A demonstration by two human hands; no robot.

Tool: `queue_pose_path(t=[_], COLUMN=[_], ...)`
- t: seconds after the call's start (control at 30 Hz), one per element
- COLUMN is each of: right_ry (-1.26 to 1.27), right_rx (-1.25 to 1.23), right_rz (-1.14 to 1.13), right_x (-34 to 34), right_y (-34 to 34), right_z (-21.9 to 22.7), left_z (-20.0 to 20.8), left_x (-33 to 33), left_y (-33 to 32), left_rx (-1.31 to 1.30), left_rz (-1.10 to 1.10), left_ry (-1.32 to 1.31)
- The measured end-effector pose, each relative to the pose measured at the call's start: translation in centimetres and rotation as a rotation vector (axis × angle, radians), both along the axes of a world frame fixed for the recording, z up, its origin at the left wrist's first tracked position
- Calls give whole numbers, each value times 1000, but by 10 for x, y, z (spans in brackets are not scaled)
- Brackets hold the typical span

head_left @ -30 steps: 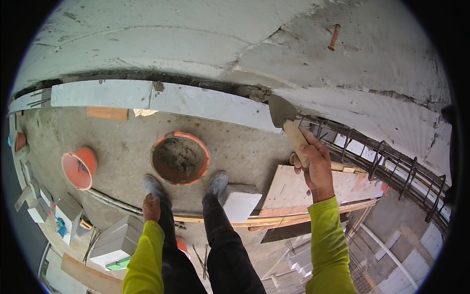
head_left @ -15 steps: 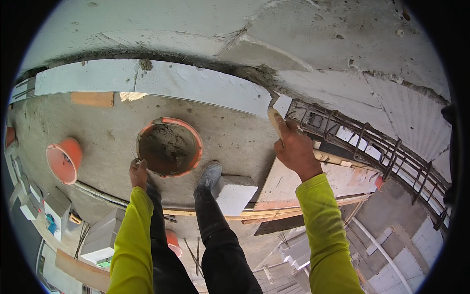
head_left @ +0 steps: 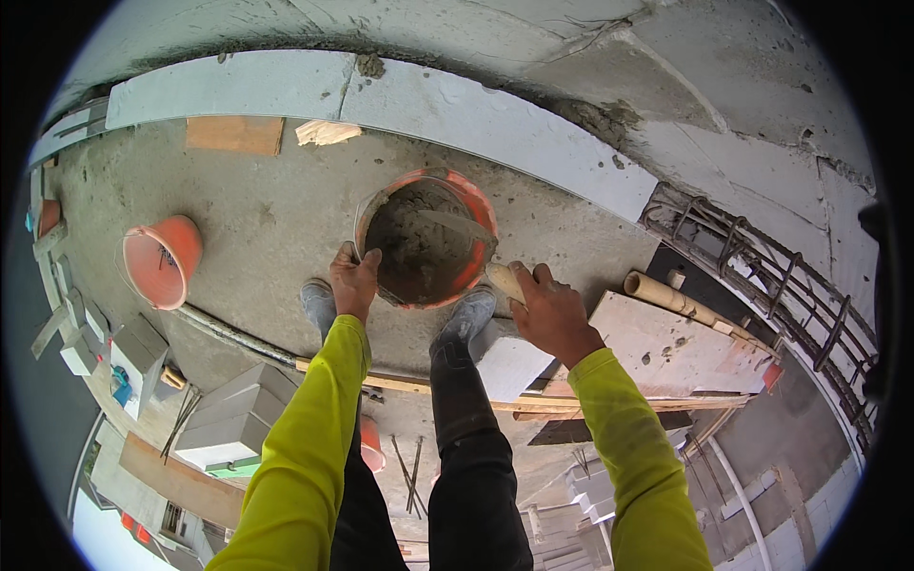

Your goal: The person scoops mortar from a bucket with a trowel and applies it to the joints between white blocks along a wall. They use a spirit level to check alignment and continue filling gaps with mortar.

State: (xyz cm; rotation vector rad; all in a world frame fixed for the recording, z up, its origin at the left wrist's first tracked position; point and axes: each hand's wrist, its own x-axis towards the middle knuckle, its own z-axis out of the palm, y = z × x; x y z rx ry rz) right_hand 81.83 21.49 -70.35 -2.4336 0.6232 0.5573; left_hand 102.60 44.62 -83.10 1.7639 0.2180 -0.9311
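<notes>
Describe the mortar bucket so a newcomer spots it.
On the concrete floor, find the two grey boots. Just beyond them stands an orange bucket, a trowel blade reaching inside its rim. Unlike the bucket farther left, this one holds grey mortar.

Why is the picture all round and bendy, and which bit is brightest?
In the head view, fisheye bending bows the row of white blocks into an arc, with black around the rim; in the head view, the pale patch at lower left looks brightest, while the grey mix inside the orange bucket is duller.
</notes>
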Motion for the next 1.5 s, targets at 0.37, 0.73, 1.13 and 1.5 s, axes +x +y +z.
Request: queue_pose_path(t=[0.37, 0.73, 1.13, 1.5], right_ry=[61, 57, -218, -132], right_rx=[798, 1297, -482, -430], right_rz=[-456, -994, -348, -385], right_x=[4, -47, -52, -55], right_y=[99, 73, -145, -114], right_z=[-98, 3, 20, 14], left_z=[2, -3, -8, -2], left_x=[-9, 11, 5, 6], left_y=[-12, -25, 3, -2], left_rx=[-98, -103, 60, 37], left_rz=[-152, -158, -50, 24], left_ry=[-98, -128, -114, 22])
